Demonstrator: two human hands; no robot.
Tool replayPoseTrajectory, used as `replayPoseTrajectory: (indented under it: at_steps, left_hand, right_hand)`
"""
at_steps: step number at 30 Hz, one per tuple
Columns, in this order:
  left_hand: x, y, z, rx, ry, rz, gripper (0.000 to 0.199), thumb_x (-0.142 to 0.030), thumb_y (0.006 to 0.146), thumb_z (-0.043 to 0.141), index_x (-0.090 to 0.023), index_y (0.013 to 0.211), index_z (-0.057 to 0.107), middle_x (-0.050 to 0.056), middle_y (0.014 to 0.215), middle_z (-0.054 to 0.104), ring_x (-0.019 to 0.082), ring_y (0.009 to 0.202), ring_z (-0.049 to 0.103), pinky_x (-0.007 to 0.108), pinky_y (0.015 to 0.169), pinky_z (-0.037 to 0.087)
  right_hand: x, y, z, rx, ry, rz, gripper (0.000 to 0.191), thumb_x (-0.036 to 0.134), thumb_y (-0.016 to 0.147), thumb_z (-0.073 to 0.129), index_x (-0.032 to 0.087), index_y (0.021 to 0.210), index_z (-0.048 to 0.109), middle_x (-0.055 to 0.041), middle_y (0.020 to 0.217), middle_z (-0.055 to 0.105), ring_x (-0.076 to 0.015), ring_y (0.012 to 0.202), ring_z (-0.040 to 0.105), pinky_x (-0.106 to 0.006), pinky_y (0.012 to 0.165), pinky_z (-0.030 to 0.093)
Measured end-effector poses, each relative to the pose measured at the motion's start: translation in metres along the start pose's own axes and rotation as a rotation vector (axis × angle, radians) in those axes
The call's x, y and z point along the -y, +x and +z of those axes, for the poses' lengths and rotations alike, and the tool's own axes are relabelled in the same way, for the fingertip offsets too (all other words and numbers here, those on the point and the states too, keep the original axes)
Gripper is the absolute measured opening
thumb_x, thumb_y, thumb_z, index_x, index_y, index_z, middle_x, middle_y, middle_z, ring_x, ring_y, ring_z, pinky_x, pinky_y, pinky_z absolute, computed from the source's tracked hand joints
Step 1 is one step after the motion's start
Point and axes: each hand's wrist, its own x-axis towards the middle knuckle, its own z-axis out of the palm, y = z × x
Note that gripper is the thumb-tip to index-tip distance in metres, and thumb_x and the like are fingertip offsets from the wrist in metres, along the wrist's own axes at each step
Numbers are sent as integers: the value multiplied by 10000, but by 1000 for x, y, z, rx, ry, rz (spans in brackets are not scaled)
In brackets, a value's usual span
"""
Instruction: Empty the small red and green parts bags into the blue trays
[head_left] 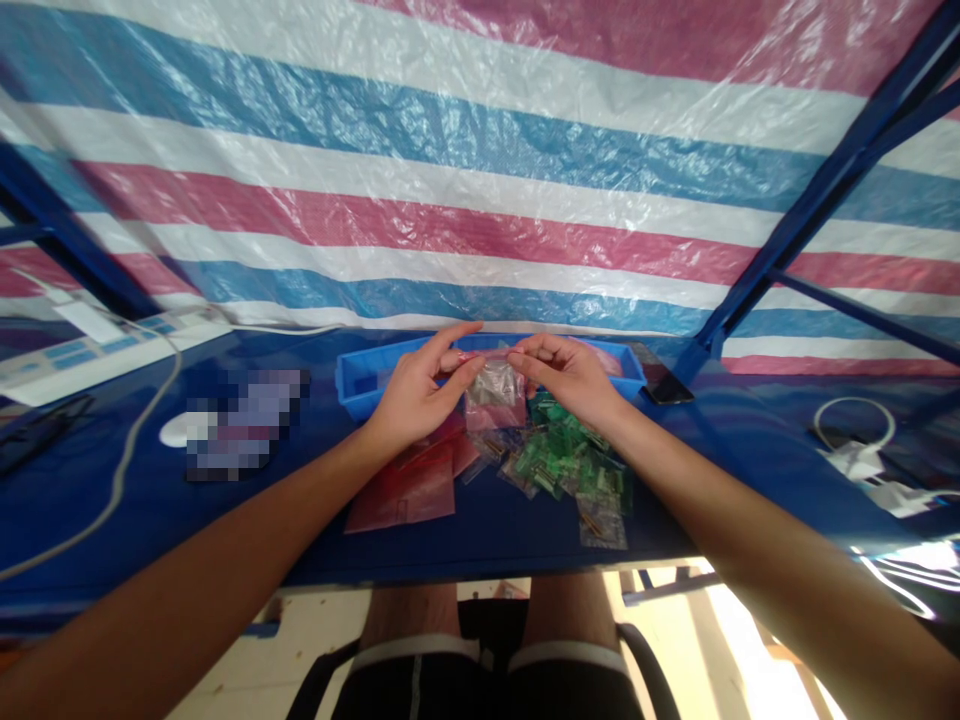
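Observation:
Between my two hands hangs a pink-tinted clear plastic bag [495, 400] with something silvery inside, its contents too blurred to name. My left hand [424, 390] pinches the bag's top edge at the left, thumb against a finger. At the right end of that edge, my right hand [566, 375] grips it the same way. Flat red-pink bags [409, 490] lie on the table below my left hand. Under my right hand is a pile of small clear packets with green pieces [562, 450]. One packet with brass-coloured pins [601, 520] lies near the table's front edge.
A long blue plastic bin [360, 375] stands behind my hands. To its right lies a dark phone [664, 380]. At left are a blurred-out item [251, 425], a grey cable [127, 460] and a white power strip [45, 365]. White chargers and cables [859, 455] sit at right.

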Motion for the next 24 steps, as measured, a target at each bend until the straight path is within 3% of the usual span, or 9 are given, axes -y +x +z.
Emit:
replayPoseTrajectory:
  at_steps: [3,9,15,18,24]
  left_hand:
    - [-2,0,0,2,31,-7,562,-499,1076,603,-223,1563,557,24,927,786,172,784,703,263,766,553]
    - [-3,1,1,0,40,11,540,-516,1062,621,-201,1501,628,8,846,775,170,730,692,252,735,545]
    - [-2,1,1,-54,-83,-56,531,-492,1052,654,-208,1501,636,23,881,776,150,690,664,223,634,491]
    - [-3,1,-1,-59,-70,-57,525,-471,1051,669,-211,1506,635,17,881,777,143,714,678,221,679,504]
    - [-5,-1,0,-24,0,-16,533,-472,1056,659,-209,1518,627,31,962,827,178,842,764,244,805,558]
  right_hand:
    - [-1,0,0,3,-33,-40,374,576,851,863,227,955,781,5,831,748,-156,726,651,-292,702,558]
    - [-3,0,-3,41,-70,-10,359,564,864,852,219,936,783,-8,855,752,-165,743,644,-297,699,546]
    - [-7,0,-1,104,-40,21,384,560,819,888,213,921,757,-5,906,756,-172,807,665,-300,766,535]
    - [-7,0,-2,73,-38,19,381,566,837,871,208,894,754,4,818,724,-160,739,643,-293,707,524]
    - [-10,1,-4,37,-11,-9,341,530,836,891,223,957,804,-11,867,757,-173,769,678,-311,737,568]
